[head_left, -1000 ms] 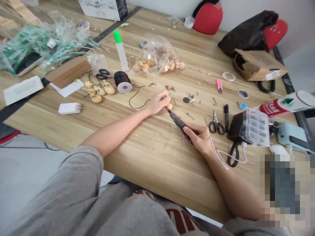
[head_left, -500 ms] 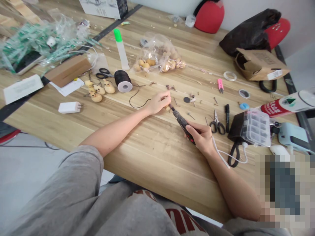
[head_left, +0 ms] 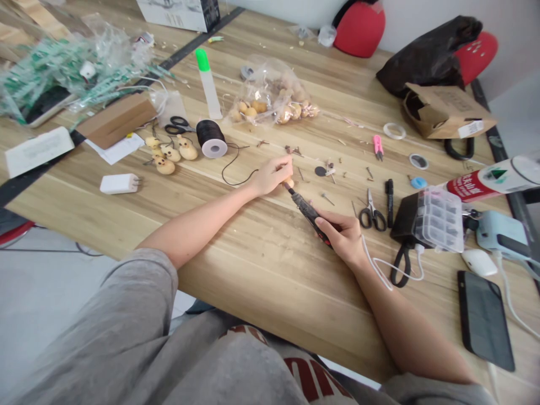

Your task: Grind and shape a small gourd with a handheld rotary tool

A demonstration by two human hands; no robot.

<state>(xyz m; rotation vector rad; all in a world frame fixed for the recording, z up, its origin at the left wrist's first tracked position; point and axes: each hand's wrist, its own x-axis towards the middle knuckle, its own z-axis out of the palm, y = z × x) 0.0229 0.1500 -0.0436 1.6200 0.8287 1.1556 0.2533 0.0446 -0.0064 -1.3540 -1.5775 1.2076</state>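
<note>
My left hand (head_left: 272, 175) is closed round a small pale gourd (head_left: 289, 183), and only part of the gourd shows past the fingers. In my right hand (head_left: 343, 236) is a dark pen-shaped rotary tool (head_left: 307, 211), gripped near its rear end. The tool slants up and to the left, its tip at the gourd; whether it touches cannot be made out. A white cable (head_left: 375, 270) runs beside my right wrist. Left of my hands stand several small gourds with drawn faces (head_left: 169, 153), near a spool of black cord (head_left: 211, 138).
A clear bag of gourds (head_left: 270, 95) lies beyond my hands, near a green-capped glue bottle (head_left: 207, 84). To the right are scissors (head_left: 371, 214), a black marker (head_left: 389, 202), a compartment box (head_left: 439, 219), a spray can (head_left: 493, 177) and a phone (head_left: 485, 320). Loose tool bits (head_left: 327, 198) lie about.
The rotary tool and my right hand have shifted slightly left, and the tool's tip sits lower against the gourd's side. More of the gourd shows now. My left hand has barely moved.
</note>
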